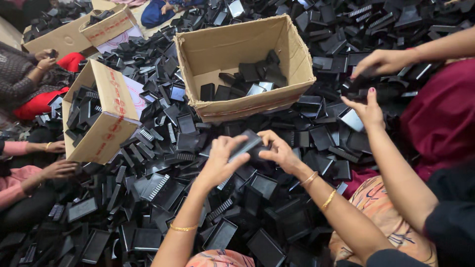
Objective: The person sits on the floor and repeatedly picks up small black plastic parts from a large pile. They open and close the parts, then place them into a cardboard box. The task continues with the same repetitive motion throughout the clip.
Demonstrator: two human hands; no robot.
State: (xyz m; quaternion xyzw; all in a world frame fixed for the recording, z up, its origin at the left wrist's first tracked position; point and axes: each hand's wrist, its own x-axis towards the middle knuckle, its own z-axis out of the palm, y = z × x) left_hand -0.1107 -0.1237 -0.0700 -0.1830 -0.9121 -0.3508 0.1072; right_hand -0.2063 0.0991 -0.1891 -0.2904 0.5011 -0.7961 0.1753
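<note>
– So, nearest first: what are the two hands doing?

– Both meet at the centre. The left hand [216,164] and the right hand [280,151] each have a closed grip on the same flat black plastic piece [246,144], fingers curled over its ends and thumbs on top. It is held just above the pile of black pieces [163,190] that covers the floor.

– Which step would you call that?

– It looks like checking or pressing the piece together. I cannot tell whether it is one part or two stacked.

– And what does any next move call for?

– I'd say one hand must keep hold while the other lets go, since the piece is shared. The open cardboard box [237,42] stands at twelve o'clock, close beyond the hands, with a few such pieces already in it.

– Anything else farther out?

– At three o'clock a co-worker's hand [368,111] hovers over the pile, with another hand [383,62] past it. At nine o'clock a second box [106,133] lies tilted and full, with more people's hands beside it.
</note>
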